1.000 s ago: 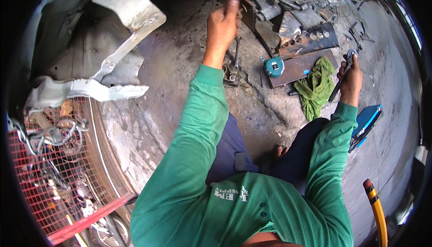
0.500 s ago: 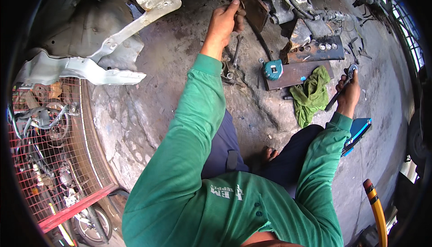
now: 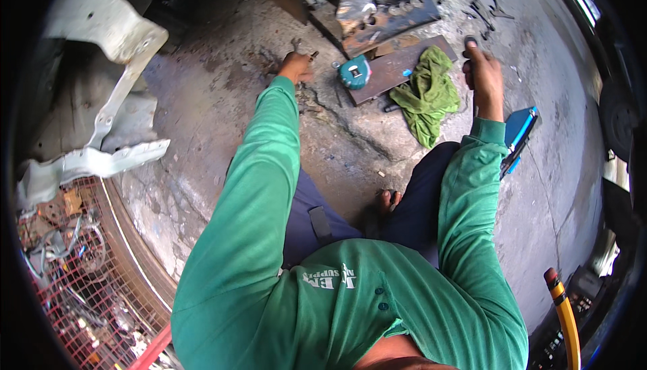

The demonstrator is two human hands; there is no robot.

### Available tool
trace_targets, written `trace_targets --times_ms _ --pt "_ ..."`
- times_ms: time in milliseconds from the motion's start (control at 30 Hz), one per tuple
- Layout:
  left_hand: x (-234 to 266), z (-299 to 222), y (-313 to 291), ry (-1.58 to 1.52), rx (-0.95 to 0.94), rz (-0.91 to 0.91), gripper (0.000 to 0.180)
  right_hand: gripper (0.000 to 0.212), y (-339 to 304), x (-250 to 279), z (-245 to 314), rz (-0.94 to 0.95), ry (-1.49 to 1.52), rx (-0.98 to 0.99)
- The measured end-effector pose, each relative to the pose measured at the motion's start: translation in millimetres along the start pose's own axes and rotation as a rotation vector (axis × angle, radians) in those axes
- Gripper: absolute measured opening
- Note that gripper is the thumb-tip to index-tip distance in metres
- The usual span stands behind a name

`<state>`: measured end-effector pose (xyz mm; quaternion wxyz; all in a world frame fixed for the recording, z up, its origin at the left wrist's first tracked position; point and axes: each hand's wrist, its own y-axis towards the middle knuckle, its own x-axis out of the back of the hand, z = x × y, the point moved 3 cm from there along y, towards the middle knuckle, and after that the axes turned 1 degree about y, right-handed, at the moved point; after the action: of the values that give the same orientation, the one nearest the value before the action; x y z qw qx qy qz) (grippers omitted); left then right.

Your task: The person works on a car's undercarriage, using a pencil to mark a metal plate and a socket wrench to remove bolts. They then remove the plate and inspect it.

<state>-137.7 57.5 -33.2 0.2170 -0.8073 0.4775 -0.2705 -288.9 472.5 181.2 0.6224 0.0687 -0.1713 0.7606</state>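
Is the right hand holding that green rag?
No, the rag lies draped partly over the brown plate, apart from the right hand.

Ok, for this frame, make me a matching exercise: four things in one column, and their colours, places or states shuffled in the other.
Things:
1. Tape measure
2. Cloth
3. Flat rectangular object
4. Right hand

Descriptions:
A. Blue, on the floor to the right of the person's right sleeve
B. Closed around a tool whose dark, round end shows at the top
C. Green and crumpled, lying partly over a brown metal plate
D. Teal, at the left end of the plate

Right pairs: 1-D, 2-C, 3-A, 4-B.
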Motion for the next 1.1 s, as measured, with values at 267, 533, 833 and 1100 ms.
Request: trace_targets --times_ms 267,533,833,1100 --pt "-164.4 -106.5 -85.2 0.499 -1.01 0.308 0.068 0.042 -1.2 10.6 -13.6 0.316 -0.405 -0.053" --pt "-219.2 -105.9 -119.0 0.371 -0.897 0.345 0.036 0.03 -21.1 -3.3 17.6 0.611 0.072 0.039" --pt "-232.3 -10.1 -94.7 1.223 -0.584 0.111 0.03 0.042 -0.1 21.5 5.6 0.21 -0.152 0.151" --pt "-278.2 19.9 -94.5 1.255 -0.655 -0.018 0.021 0.043 -4.7 21.0 8.8 0.232 -0.179 0.186"
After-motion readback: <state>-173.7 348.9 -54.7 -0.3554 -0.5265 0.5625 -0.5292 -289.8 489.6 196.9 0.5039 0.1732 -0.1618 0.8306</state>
